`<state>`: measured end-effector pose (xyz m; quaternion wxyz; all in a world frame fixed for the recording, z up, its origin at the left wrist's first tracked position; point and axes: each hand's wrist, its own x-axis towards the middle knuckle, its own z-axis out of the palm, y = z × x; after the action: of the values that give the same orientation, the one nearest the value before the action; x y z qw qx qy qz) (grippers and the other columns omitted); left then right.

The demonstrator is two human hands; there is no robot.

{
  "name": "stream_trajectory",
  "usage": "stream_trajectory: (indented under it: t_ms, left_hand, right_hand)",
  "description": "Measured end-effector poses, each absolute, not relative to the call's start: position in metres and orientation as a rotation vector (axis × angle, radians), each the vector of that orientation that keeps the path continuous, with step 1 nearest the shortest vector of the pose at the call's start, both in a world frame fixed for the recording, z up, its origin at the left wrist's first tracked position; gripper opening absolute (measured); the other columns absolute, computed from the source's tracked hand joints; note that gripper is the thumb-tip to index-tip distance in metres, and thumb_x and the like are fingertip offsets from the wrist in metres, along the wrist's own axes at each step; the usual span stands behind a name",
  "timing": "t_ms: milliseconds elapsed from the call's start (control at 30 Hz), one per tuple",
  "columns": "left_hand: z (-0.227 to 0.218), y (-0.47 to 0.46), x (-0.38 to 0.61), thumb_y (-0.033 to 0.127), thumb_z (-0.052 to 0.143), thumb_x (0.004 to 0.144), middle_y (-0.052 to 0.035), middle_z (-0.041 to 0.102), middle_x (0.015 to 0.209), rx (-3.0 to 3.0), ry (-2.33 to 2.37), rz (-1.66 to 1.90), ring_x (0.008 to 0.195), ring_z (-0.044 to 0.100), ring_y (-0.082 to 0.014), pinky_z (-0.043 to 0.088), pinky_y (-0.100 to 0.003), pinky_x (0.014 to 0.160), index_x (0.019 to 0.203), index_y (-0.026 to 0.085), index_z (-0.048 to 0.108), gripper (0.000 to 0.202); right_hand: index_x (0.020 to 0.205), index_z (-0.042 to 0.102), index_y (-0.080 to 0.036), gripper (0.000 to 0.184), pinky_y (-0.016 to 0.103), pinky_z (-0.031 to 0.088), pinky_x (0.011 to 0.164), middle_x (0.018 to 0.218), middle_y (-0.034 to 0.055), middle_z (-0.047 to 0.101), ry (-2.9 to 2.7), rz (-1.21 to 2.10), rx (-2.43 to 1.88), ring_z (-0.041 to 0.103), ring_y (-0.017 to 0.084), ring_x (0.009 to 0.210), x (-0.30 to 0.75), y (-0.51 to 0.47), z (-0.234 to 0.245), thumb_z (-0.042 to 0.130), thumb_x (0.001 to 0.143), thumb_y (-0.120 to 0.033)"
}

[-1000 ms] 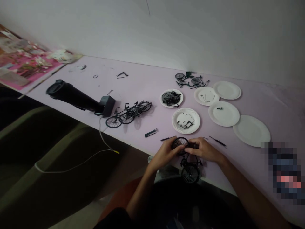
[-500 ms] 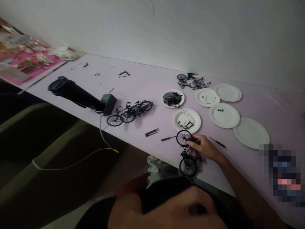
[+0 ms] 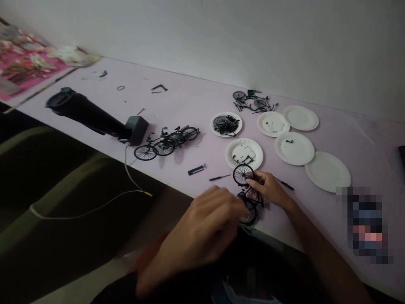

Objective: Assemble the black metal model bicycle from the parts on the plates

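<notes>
A small black model bicycle [image 3: 243, 175] stands at the table's front edge, one spoked wheel pointing away from me. My right hand [image 3: 267, 190] grips it from the right, thumb and fingers closed about the frame near the far wheel. Close on its left, my left hand [image 3: 210, 223] is raised with bent fingers, smeared by motion. Its fingertips overlap the near wheel in view; whether they touch it I cannot tell. A thin black screwdriver [image 3: 220, 177] lies left of the bicycle, and another dark slim tool [image 3: 286, 184] lies beyond my right hand.
Finished-looking model bicycles [image 3: 167, 143] stand left of centre, beside a black lamp-like device [image 3: 85, 109] with a white cable. Paper plates [image 3: 229, 157] hold small parts; a plain plate [image 3: 329, 171] lies right. Loose bicycle parts [image 3: 256, 101] lie near the wall. A dark green clamp-shaped piece [image 3: 196, 169] lies nearer.
My left hand has risen from near my lap up to the bicycle's near wheel. My right hand keeps its grip on the bicycle. The view has shifted slightly.
</notes>
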<state>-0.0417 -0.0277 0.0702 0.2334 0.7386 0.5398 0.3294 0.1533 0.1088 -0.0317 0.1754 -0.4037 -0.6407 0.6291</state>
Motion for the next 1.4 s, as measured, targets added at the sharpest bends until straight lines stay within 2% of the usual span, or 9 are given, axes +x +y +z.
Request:
stream_trajectory:
  t_ms: [67, 133, 267, 400, 600, 733, 900, 1133, 1400]
  left_hand:
    - [0.037, -0.008, -0.042, 0.019, 0.051, 0.097, -0.0046, 0.07, 0.1, 2.255, 1.555, 0.814, 0.088, 0.064, -0.0203, 0.05, -0.039, 0.078, 0.107, 0.023, 0.061, 0.014]
    - [0.003, 0.002, -0.04, 0.023, 0.056, 0.096, -0.008, 0.069, 0.105, 2.37, 1.569, 0.721, 0.09, 0.063, -0.022, 0.048, -0.037, 0.076, 0.11, 0.018, 0.06, 0.015]
    - [-0.033, 0.0, -0.039, 0.021, 0.055, 0.097, -0.0052, 0.07, 0.098, 2.398, 1.622, 0.678, 0.085, 0.062, -0.02, 0.044, -0.035, 0.075, 0.103, 0.018, 0.061, 0.009]
    - [-0.03, -0.005, -0.04, 0.022, 0.054, 0.098, -0.0039, 0.07, 0.095, 2.371, 1.607, 0.698, 0.083, 0.062, -0.019, 0.042, -0.035, 0.076, 0.102, 0.019, 0.061, 0.008]
    - [-0.034, -0.016, -0.052, 0.019, 0.052, 0.099, -0.0063, 0.069, 0.103, 2.337, 1.557, 0.727, 0.088, 0.062, -0.0188, 0.045, -0.034, 0.078, 0.12, 0.018, 0.054, 0.021]
    - [-0.035, -0.016, -0.077, 0.014, 0.047, 0.099, -0.008, 0.068, 0.102, 2.446, 1.654, 0.711, 0.088, 0.061, -0.0187, 0.045, -0.033, 0.076, 0.114, 0.016, 0.056, 0.017]
    - [-0.014, 0.042, -0.1, 0.01, 0.042, 0.099, -0.011, 0.067, 0.104, 2.721, 1.689, 0.404, 0.09, 0.058, -0.022, 0.042, -0.036, 0.078, 0.105, 0.015, 0.06, 0.019]
    - [-0.012, 0.148, -0.076, 0.011, 0.045, 0.099, -0.0085, 0.065, 0.097, 2.852, 1.361, 0.309, 0.089, 0.057, -0.0203, 0.037, -0.033, 0.08, 0.1, 0.014, 0.06, 0.015]
    - [-0.029, 0.182, -0.051, 0.009, 0.045, 0.097, -0.0097, 0.065, 0.094, 2.953, 1.002, 0.196, 0.089, 0.056, -0.0219, 0.036, -0.034, 0.08, 0.102, 0.014, 0.061, 0.017]
  right_hand:
    - [0.094, 0.064, -0.016, 0.028, 0.025, 0.05, 0.052, 0.068, 0.0001, 0.066, -1.821, 1.773, -1.134, 0.061, 0.014, 0.053, 0.153, 0.108, -0.032, 0.063, 0.087, -0.043]
    - [0.093, 0.064, -0.017, 0.028, 0.025, 0.05, 0.052, 0.068, -0.0005, 0.064, -1.823, 1.764, -1.134, 0.06, 0.014, 0.054, 0.153, 0.108, -0.032, 0.062, 0.088, -0.044]
    - [0.094, 0.064, -0.017, 0.028, 0.024, 0.047, 0.047, 0.066, -0.0017, 0.061, -1.815, 1.771, -1.145, 0.056, 0.012, 0.048, 0.152, 0.108, -0.033, 0.061, 0.088, -0.044]
    - [0.09, 0.063, -0.017, 0.027, 0.023, 0.046, 0.047, 0.067, -0.0017, 0.061, -1.817, 1.783, -1.126, 0.054, 0.011, 0.048, 0.152, 0.107, -0.033, 0.062, 0.088, -0.044]
    - [0.093, 0.062, -0.017, 0.027, 0.023, 0.046, 0.047, 0.07, -0.001, 0.062, -1.831, 1.775, -1.112, 0.055, 0.011, 0.048, 0.151, 0.107, -0.031, 0.06, 0.089, -0.044]
    - [0.091, 0.062, -0.017, 0.027, 0.025, 0.049, 0.051, 0.07, -0.0003, 0.062, -1.842, 1.767, -1.116, 0.057, 0.012, 0.052, 0.154, 0.108, -0.029, 0.06, 0.09, -0.044]
    - [0.093, 0.064, -0.016, 0.03, 0.026, 0.048, 0.056, 0.076, 0.0021, 0.064, -1.864, 1.676, -1.154, 0.057, 0.014, 0.059, 0.17, 0.118, -0.029, 0.06, 0.089, -0.046]
    - [0.084, 0.064, -0.017, 0.021, 0.027, 0.045, 0.067, 0.08, 0.0011, 0.063, -1.982, 1.57, -1.134, 0.056, 0.017, 0.074, 0.183, 0.12, -0.023, 0.063, 0.087, -0.038]
    - [0.077, 0.059, -0.017, 0.021, 0.025, 0.039, 0.06, 0.071, -0.0018, 0.055, -2.054, 1.634, -1.094, 0.049, 0.015, 0.066, 0.18, 0.119, -0.03, 0.062, 0.087, -0.036]
